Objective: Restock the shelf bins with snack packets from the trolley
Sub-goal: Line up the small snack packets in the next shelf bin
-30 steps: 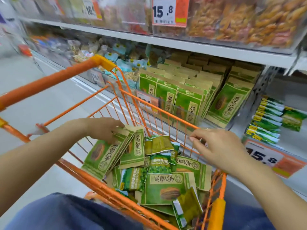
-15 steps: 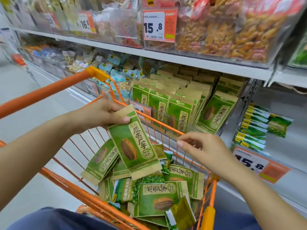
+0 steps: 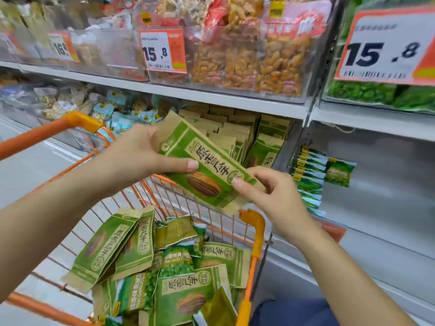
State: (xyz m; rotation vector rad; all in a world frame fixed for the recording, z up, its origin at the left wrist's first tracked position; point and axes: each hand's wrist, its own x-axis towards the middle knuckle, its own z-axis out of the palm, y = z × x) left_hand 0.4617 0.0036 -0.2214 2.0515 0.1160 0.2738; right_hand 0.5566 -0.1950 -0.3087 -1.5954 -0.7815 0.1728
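Fingers of the left hand (image 3: 138,158) wrap the green-and-kraft paper seed packet (image 3: 207,170), and the right hand (image 3: 270,194) pinches its lower corner, holding it tilted above the orange wire trolley (image 3: 255,228). Behind it, matching packets in the shelf bin (image 3: 266,140) are partly hidden; the upper shelf bins look blurred.

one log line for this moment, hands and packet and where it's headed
left hand grips packet | right hand pinches its lower end | packet above trolley, in front of matching bin | not yet placed
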